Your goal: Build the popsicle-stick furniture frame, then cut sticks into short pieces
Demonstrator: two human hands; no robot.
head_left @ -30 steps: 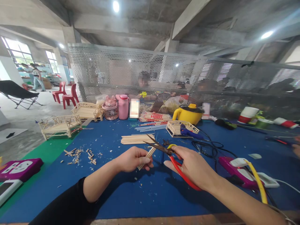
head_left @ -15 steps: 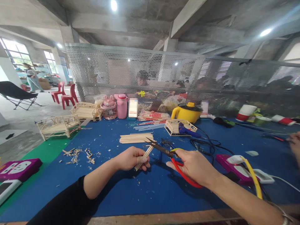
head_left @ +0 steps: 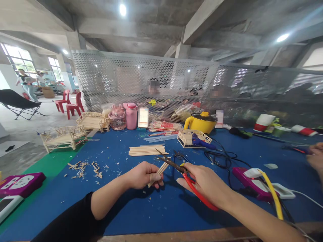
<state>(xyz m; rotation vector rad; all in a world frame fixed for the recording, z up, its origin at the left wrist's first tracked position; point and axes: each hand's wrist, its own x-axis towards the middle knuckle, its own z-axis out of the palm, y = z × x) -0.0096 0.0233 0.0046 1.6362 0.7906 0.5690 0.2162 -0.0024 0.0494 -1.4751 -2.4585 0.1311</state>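
Note:
Several thin wooden sticks (head_left: 163, 168) are pinched in my left hand (head_left: 147, 174), their upper ends pointing up and to the right. My right hand (head_left: 205, 183) grips a pair of scissors (head_left: 195, 191) with red handles and dark blades. The blades are parted and lie at the upper ends of the sticks; whether they touch is too small to tell. Beyond the blades a row of loose wooden sticks (head_left: 147, 150) lies flat on the blue table mat (head_left: 131, 211). Small cut stick pieces (head_left: 80, 168) are scattered to the left.
Behind stand a yellow pot (head_left: 200, 122), a pink bottle (head_left: 131, 116) and a small wooden frame (head_left: 181, 137) with a blue glue gun (head_left: 200, 140). A purple power strip (head_left: 242, 176) with cables lies right. Another person's hand (head_left: 316, 154) shows at the right edge.
The scissor blades have opened a little wider. My left hand and the sticks have shifted slightly right and down; the scissors have moved slightly left.

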